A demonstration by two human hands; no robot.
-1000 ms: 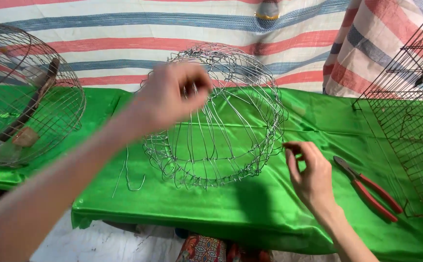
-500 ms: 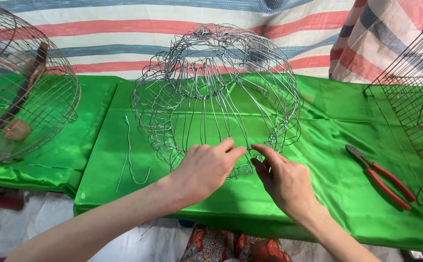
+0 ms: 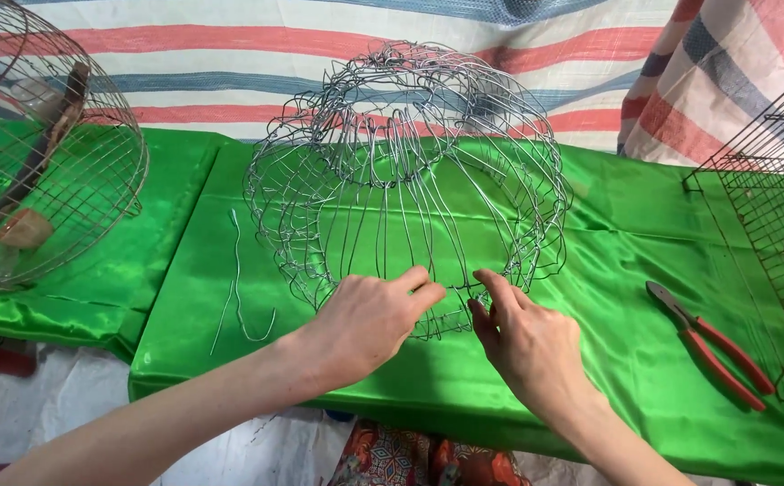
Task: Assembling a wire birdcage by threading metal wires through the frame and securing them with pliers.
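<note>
The domed cage frame of bent silver wire (image 3: 407, 184) stands mid-counter on the green satin cloth (image 3: 617, 270), its lower rim toward the near edge. The left hand (image 3: 365, 324) and right hand (image 3: 527, 346) meet at that rim; each grip is pressed together, pinching rim wire. Red-handled pliers (image 3: 711, 346) lie untouched toward the right edge. A loose bent wire (image 3: 239, 288) lies left of the frame.

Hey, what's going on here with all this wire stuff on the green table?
A person is working on a dome-shaped wire frame standing on a green cloth. Their left hand and right hand pinch its lower rim at the near side. Red-handled pliers lie unused to the right, and a loose bent wire lies to the left.
</note>
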